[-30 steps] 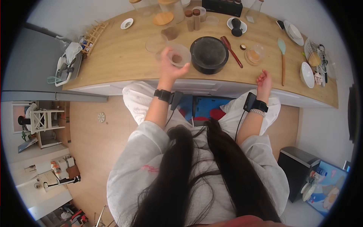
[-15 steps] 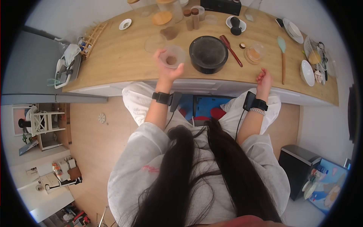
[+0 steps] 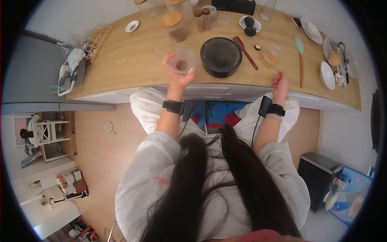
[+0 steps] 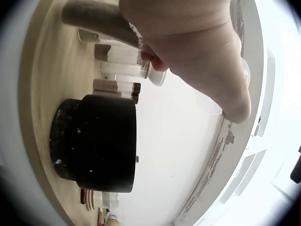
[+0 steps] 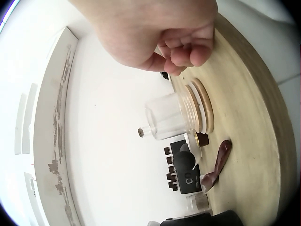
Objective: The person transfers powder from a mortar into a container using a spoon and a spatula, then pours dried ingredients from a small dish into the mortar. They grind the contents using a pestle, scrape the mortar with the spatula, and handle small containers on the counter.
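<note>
My left hand (image 3: 178, 80) grips a clear plastic tub (image 3: 186, 55) with a little brown stuff in its bottom. It holds the tub over the front of the counter, left of a black pot (image 3: 221, 56). In the left wrist view the hand (image 4: 197, 56) covers part of the tub, and the pot (image 4: 106, 141) stands below. My right hand (image 3: 281, 84) holds nothing, its fingers loosely curled at the counter's front edge. Nearest to that hand, in the right wrist view, is a clear jar (image 5: 167, 115) upside down on its wood-rimmed lid (image 5: 203, 106).
A dark red spatula (image 3: 246, 54) lies right of the pot, and a mint spatula (image 3: 300, 60) lies farther right. Behind stand two brown-capped jars (image 3: 202, 24) and a black pestle in a white dish (image 3: 256, 27). A white bowl (image 3: 327, 76) sits near the right end.
My left hand has drawn the tub a little to the left, away from the pot, and slightly toward me. My right hand has stayed nearly still.
</note>
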`<state>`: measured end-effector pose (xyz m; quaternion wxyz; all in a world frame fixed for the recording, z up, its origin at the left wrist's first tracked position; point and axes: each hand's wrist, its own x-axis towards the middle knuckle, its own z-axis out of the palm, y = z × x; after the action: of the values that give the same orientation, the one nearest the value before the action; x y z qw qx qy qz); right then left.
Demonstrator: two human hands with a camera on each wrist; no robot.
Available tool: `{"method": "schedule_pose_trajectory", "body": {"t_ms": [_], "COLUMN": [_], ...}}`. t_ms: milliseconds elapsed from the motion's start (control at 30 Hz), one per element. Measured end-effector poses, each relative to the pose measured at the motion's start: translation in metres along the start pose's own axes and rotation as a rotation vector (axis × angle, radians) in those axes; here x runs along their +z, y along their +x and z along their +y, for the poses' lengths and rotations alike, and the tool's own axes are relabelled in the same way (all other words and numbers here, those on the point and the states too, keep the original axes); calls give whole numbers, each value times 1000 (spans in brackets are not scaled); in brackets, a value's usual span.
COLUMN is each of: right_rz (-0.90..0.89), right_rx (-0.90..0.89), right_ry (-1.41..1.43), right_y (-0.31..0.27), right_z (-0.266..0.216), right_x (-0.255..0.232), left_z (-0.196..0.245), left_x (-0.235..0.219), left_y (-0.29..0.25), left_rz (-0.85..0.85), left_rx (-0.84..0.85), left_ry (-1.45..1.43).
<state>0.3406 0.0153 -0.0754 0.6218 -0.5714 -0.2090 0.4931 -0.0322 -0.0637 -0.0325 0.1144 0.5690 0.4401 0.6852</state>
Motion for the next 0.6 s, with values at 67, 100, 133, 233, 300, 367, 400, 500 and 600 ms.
{"method": "schedule_pose_trajectory", "body": {"t_ms": [67, 100, 133, 233, 300, 367, 400, 500, 600], "right_rz": [-8, -24, -26, -6, -27, -19, -4, -16, -18], "right_rx": [-1, -9, -10, -26, -42, -39, -29, -45, -40], "right_ry": [15, 37, 38, -9, 49, 26, -7, 19, -17], "right_y": [-3, -3, -3, 1, -3, -1, -1, -4, -1], "right_z": [0, -1, -1, -1, 1, 0, 0, 0, 1], "right_x": [-1, 1, 3, 3, 0, 4, 3, 2, 3], "left_z": [4, 6, 6, 2, 6, 9, 9, -1, 4], "left_x": [-1, -3, -5, 8, -1, 0, 6, -2, 0], "left_y": [-3, -2, 0, 4, -5, 1, 1, -8, -1], "left_rz": [33, -62, -156, -12, -138, -258, -93, -10, -20], "left_rx": [-1, -30, -58, 125, 4, -92, -34, -25, 10], "left_ry": [-64, 87, 238, 1, 156, 308, 97, -3, 33]}}
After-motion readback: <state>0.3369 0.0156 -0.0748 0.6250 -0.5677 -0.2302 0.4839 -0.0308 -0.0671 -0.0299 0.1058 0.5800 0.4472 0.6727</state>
